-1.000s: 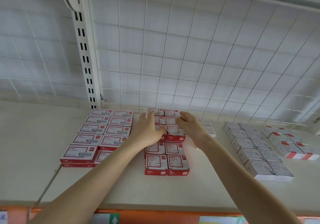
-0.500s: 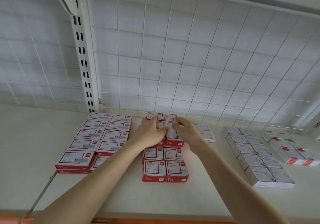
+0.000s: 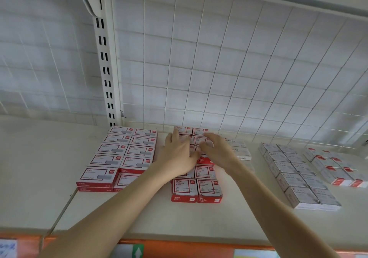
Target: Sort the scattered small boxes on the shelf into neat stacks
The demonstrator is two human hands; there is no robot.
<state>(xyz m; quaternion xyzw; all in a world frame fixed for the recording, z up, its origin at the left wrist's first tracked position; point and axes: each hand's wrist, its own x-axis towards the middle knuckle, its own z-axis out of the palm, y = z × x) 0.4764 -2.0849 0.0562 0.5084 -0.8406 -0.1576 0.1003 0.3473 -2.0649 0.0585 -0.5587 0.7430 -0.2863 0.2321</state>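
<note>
Small red-and-white boxes (image 3: 185, 188) lie in a double column at the middle of the shelf (image 3: 139, 218), running back to the wire wall. My left hand (image 3: 177, 155) lies flat on the column's left row, fingers spread and pointing to the back. My right hand (image 3: 218, 150) curves over the right row, with fingers and thumb around a raised box (image 3: 205, 160) whose red front shows under the palm. The two thumbs almost touch. The boxes under both hands are hidden.
A larger block of red-and-white boxes (image 3: 111, 160) sits to the left, two layers high at the front. White staple boxes (image 3: 237, 144) lie just right of my right hand. Grey-white boxes (image 3: 294, 178) and red-trimmed ones (image 3: 334, 170) fill the right. A wire grid (image 3: 219, 78) backs the shelf.
Both hands have crept toward the back of the middle column and closer together. The boxes around them keep their places.
</note>
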